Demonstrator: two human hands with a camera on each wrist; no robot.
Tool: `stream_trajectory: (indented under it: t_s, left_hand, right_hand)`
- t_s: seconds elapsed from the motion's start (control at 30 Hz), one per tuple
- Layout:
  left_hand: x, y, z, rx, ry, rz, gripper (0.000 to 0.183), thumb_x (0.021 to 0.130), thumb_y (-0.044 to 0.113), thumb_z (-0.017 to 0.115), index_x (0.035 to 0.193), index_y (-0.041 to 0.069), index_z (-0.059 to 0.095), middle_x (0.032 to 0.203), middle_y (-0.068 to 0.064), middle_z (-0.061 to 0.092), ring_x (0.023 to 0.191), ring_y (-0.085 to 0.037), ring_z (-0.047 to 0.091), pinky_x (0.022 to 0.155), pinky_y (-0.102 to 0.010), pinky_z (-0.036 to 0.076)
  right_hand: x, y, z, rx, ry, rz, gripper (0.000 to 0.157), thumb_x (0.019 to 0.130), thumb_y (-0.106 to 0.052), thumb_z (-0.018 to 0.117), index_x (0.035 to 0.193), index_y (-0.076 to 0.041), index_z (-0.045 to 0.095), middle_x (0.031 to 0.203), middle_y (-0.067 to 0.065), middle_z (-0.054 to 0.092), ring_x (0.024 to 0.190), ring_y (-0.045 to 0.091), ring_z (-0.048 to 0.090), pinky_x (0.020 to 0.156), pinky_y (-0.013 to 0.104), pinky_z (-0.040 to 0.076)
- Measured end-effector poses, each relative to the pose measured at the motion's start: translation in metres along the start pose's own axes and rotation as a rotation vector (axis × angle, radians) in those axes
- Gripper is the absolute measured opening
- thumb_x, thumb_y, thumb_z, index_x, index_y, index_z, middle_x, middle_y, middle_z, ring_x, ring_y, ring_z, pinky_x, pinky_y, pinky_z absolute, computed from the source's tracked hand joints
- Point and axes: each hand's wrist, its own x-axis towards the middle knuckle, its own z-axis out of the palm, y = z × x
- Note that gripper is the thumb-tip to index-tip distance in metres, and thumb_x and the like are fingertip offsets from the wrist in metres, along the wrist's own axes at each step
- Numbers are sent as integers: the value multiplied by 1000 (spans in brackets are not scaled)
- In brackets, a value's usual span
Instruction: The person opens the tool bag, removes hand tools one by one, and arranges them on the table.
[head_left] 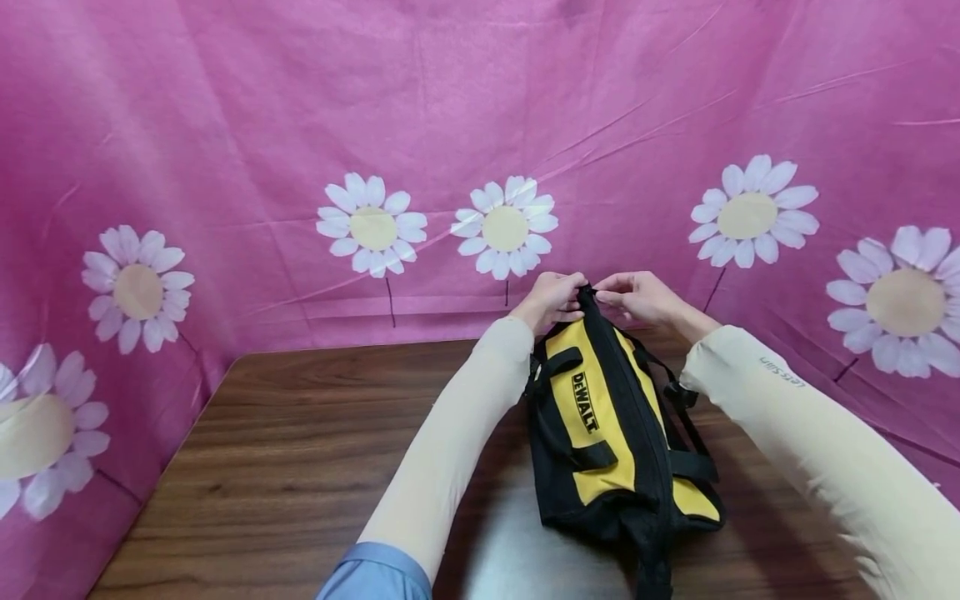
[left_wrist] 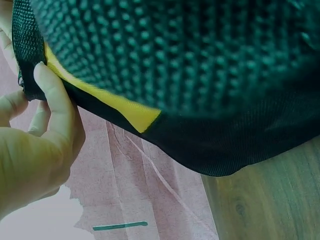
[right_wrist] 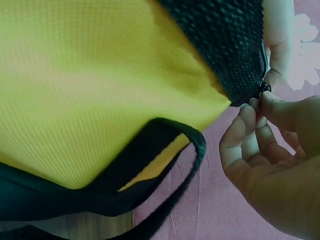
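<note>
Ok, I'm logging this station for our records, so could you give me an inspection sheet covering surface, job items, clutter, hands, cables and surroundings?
Surface: brown wood-grain table, with a bright reflection near the front.
Job's things: black-and-yellow DeWalt tool bag with black carry handles, resting toward the table's right side.
Clutter: nothing seen.
Hands: left hand grips the bag's far end; right hand pinches at the zipper pull there.
Cables: nothing seen.
Surroundings: pink backdrop printed with white daisies.
</note>
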Motion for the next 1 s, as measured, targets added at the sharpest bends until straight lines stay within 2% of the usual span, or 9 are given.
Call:
stream_trajectory:
  t_s: [0.07,0.2,0.33,0.43,0.5,0.6,0.77,0.9,1.0]
  left_hand:
    - [0,0,2,-3,0,10,14,97,13,59,90,6,68,76,-2,51,68,-16,54,92,-44,58]
    - [0,0,5,-2,24,16,14,96,13,61,85,6,67,74,-1,50,68,-16,53,90,-43,59]
    - [0,-1,7,12,43,19,16,97,12,61,82,6,65,71,-1,49,67,-16,52,88,-44,59]
    - [1,-2,6,29,42,28,18,97,11,60,80,5,62,70,-2,47,68,-18,50,86,-44,60]
    - [1,-2,6,39,46,33,20,97,10,60,78,5,62,69,-2,46,68,-18,49,83,-42,61]
    - [2,-3,7,50,56,40,21,98,11,60,78,6,62,67,0,45,64,-15,48,80,-40,62]
    - [0,-3,11,72,67,40,16,99,10,60,86,4,67,68,-1,45,64,-15,48,85,-44,60]
    - [-4,-3,16,111,117,49,14,99,10,60,93,2,70,73,-4,48,67,-18,50,84,-45,60]
    - [-6,-3,19,104,165,50,16,99,9,60,91,1,70,73,-4,46,66,-17,49,84,-45,60]
  right_hand:
    - [-1,-1,-2,-35,0,-8,30,106,-19,57,122,4,66,95,8,70,64,15,56,56,28,48]
    - [0,-3,-2,-74,4,-23,28,106,-16,57,120,6,66,93,12,71,68,10,59,59,25,50]
    - [-2,-4,1,-166,44,-123,23,105,-11,58,114,7,67,93,18,71,70,10,63,60,23,53]
    - [-4,-5,4,-226,79,-192,20,104,-9,59,111,7,68,90,21,70,70,16,65,58,24,55]
    - [-5,-5,4,-242,84,-205,19,104,-9,60,110,6,69,87,20,69,70,19,65,57,25,55]
    - [-6,-5,2,-242,65,-180,20,104,-12,59,111,5,69,86,18,69,69,21,64,57,26,54]
    - [-7,2,-2,-220,16,-146,23,106,-15,57,114,3,69,90,16,69,69,19,61,58,27,54]
    - [-7,7,-2,-266,15,-207,21,106,-14,55,113,1,68,82,13,66,65,22,59,54,26,51]
    - [-8,9,-1,-302,19,-257,20,107,-15,55,112,-1,68,79,11,65,64,23,59,54,25,49]
